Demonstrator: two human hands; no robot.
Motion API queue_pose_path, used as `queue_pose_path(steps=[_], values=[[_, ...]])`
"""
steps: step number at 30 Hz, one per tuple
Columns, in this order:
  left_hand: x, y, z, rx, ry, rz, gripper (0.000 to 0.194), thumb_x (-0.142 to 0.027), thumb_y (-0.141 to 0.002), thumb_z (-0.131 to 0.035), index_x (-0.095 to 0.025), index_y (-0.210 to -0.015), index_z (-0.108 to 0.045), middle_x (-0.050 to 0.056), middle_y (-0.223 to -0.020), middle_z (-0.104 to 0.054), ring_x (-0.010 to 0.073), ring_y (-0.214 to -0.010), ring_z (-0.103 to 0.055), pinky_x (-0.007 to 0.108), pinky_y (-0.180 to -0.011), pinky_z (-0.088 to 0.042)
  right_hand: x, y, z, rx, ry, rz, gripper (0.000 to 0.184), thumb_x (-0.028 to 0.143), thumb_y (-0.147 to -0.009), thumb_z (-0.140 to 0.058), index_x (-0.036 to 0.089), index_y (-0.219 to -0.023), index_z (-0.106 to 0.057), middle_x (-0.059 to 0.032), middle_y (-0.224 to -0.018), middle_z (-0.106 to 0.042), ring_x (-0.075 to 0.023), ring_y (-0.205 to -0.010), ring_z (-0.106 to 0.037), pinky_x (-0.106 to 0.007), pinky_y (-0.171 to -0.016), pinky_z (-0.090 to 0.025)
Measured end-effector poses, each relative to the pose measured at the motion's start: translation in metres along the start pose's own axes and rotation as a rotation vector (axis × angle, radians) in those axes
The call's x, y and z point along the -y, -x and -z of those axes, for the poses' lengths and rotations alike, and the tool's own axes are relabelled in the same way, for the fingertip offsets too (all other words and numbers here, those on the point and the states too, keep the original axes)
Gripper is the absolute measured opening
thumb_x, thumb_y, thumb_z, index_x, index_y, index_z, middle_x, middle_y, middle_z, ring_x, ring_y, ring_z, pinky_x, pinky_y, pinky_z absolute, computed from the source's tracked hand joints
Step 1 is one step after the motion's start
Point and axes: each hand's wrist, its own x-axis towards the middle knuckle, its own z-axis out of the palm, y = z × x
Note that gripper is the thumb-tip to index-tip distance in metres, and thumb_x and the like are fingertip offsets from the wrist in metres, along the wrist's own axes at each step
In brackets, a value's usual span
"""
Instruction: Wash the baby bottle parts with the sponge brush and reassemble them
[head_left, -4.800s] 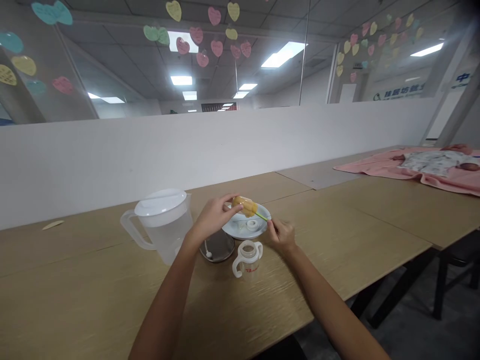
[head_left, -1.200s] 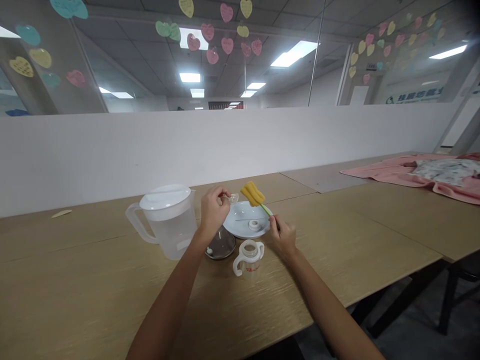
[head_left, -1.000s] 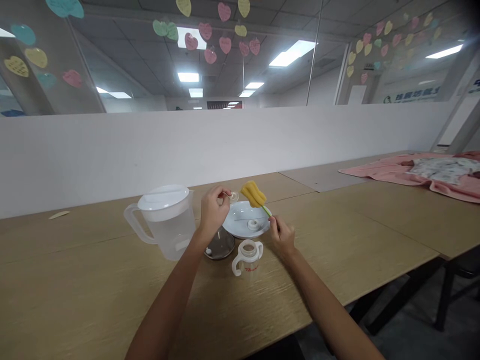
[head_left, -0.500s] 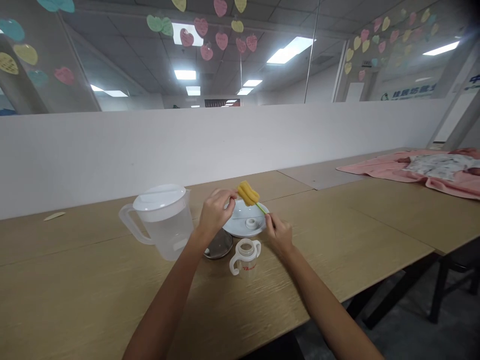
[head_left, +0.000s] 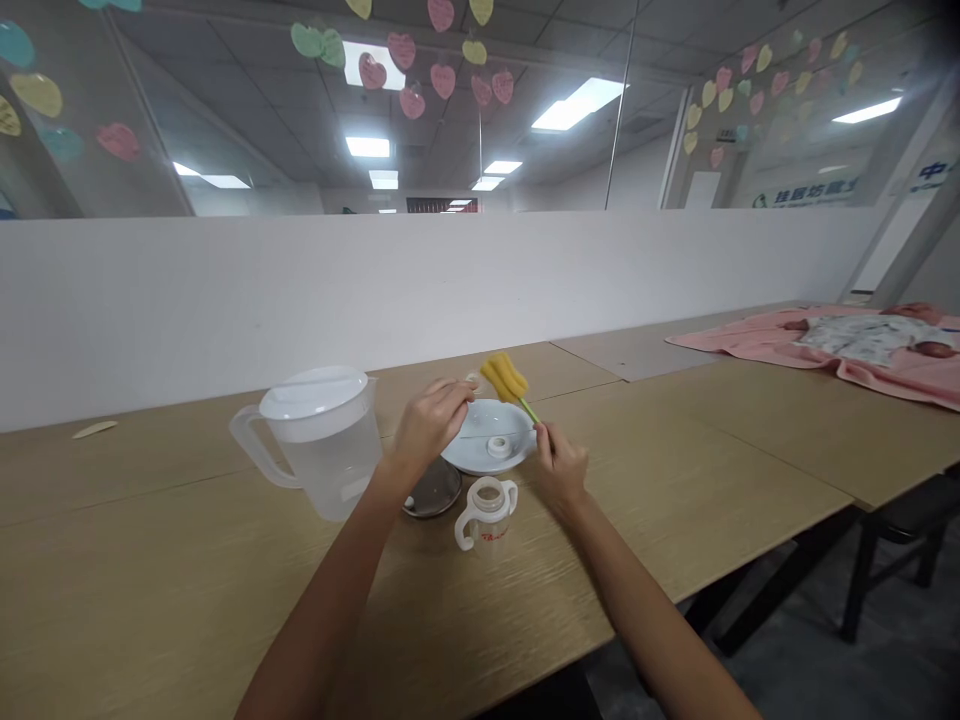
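My right hand (head_left: 561,462) is closed around the green handle of a yellow sponge bottle brush (head_left: 505,378), its head tilted up to the left. My left hand (head_left: 433,420) pinches a small translucent piece, apparently a bottle nipple (head_left: 473,381), just left of the sponge and partly hidden by the fingers. Below both hands is a white plate (head_left: 469,455) with a white ring cap (head_left: 499,447) on it. A clear baby bottle (head_left: 489,515) with two white handles stands upright and uncapped in front of the plate. Beside it lies a round dark metal lid (head_left: 435,488), partly behind my left wrist.
A translucent lidded pitcher (head_left: 330,445) stands left of my left arm. A pale flat strip (head_left: 95,430) lies at the far left. On the right, a baby-like figure in patterned clothes (head_left: 855,340) lies on a pink blanket (head_left: 720,342). A white wall (head_left: 450,280) borders the table's back.
The sponge head has come away from the piece in my left hand, up and to the right, leaving a small gap. The camera view has shifted slightly.
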Motion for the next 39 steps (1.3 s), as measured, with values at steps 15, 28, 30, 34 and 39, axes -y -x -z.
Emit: queue_pose_path(steps=[15,28,30,34,39], values=[[0.015,0.005,0.014,0.753,-0.186,0.649,0.013,-0.011,-0.072,-0.054,-0.018,-0.079,-0.062,0.006,-0.082,-0.069,0.0192,-0.075,-0.063,0.025,-0.063,-0.043,0.0,0.0,-0.005,0.112,0.002,-0.093,0.047,0.038,-0.095,-0.033,0.013,-0.074,-0.067,-0.0037,-0.049,-0.057,-0.009,-0.042,-0.044,-0.023,-0.046,-0.023],[0.032,0.032,-0.013,1.048,-0.068,0.68,0.02,-0.001,-0.056,-0.056,-0.017,-0.067,-0.06,0.003,-0.074,-0.067,0.0166,-0.066,-0.061,0.022,-0.055,-0.041,-0.001,-0.001,-0.003,0.132,-0.02,-0.099,0.046,0.038,-0.094,-0.033,0.013,-0.073,-0.066,-0.003,-0.049,-0.057,-0.0091,-0.043,-0.044,-0.022,-0.047,-0.023],[0.032,0.035,-0.014,1.068,-0.058,0.696,0.021,-0.001,-0.055,-0.056,-0.017,-0.067,-0.061,0.002,-0.072,-0.067,0.0153,-0.062,-0.06,0.021,-0.053,-0.041,-0.001,-0.001,-0.002,0.131,-0.021,-0.099,0.047,0.037,-0.094,-0.033,0.013,-0.072,-0.066,-0.0031,-0.049,-0.057,-0.009,-0.043,-0.044,-0.023,-0.047,-0.023],[0.033,0.034,-0.01,1.052,-0.046,0.714,0.011,-0.008,-0.061,-0.06,-0.017,-0.067,-0.061,0.002,-0.069,-0.067,0.0149,-0.06,-0.061,0.021,-0.055,-0.043,-0.001,-0.001,-0.002,0.116,-0.02,-0.096,0.048,0.038,-0.094,-0.032,0.013,-0.07,-0.065,-0.0037,-0.05,-0.057,-0.0091,-0.043,-0.044,-0.023,-0.046,-0.023],[0.025,0.017,0.002,0.878,-0.009,0.651,0.019,-0.024,-0.08,-0.052,-0.016,-0.095,-0.063,0.009,-0.092,-0.07,0.0199,-0.08,-0.064,0.027,-0.069,-0.047,0.0,-0.001,-0.003,0.113,-0.028,-0.105,0.048,0.039,-0.094,-0.031,0.014,-0.071,-0.065,-0.0037,-0.05,-0.057,-0.0094,-0.043,-0.045,-0.023,-0.046,-0.023]])
